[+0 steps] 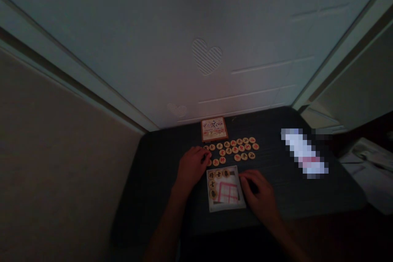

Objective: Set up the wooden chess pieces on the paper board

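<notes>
A small white box [226,207] with a red grid sheet inside lies on a dark table [159,172]. Several round wooden chess pieces [215,180] sit in its left and top slots. My right hand [259,196] rests at the box's right edge, fingers curled against it. My left hand [193,168] reaches over the left end of the loose round pieces [236,149] spread behind the box, fingers bent down onto them. What the left fingers pinch is hidden in the dim light.
A box lid [214,128] with a printed pattern lies behind the loose pieces near the white panel with a heart relief [206,56]. A blurred white object [303,153] lies on the table's right. Papers [368,168] sit further right.
</notes>
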Action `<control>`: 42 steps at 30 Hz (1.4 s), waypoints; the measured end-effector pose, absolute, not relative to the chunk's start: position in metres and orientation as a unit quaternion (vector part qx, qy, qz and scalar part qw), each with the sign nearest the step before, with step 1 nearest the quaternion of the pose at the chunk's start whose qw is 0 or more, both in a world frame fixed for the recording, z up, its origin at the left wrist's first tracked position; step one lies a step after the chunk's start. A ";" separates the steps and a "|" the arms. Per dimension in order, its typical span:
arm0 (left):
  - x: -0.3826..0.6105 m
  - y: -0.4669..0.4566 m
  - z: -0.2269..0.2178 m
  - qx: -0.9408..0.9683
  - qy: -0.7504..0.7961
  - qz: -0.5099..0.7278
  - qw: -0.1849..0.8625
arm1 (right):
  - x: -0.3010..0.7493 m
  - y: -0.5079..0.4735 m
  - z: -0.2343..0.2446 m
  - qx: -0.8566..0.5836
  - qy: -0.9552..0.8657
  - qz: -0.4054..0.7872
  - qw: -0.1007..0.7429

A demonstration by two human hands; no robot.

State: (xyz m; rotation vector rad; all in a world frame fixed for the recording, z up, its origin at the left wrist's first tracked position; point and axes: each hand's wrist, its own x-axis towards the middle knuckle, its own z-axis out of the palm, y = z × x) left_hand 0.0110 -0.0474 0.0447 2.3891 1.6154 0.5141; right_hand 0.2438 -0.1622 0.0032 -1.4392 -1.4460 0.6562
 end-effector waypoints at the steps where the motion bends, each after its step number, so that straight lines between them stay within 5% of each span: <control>1: 0.010 -0.047 0.045 0.807 0.555 0.175 0.100 | 0.244 -0.162 0.004 -0.589 -0.592 0.271 0.478; 42: 0.056 -0.042 0.068 0.725 0.685 0.003 0.076 | 0.245 -0.162 0.002 -0.588 -0.592 0.277 0.476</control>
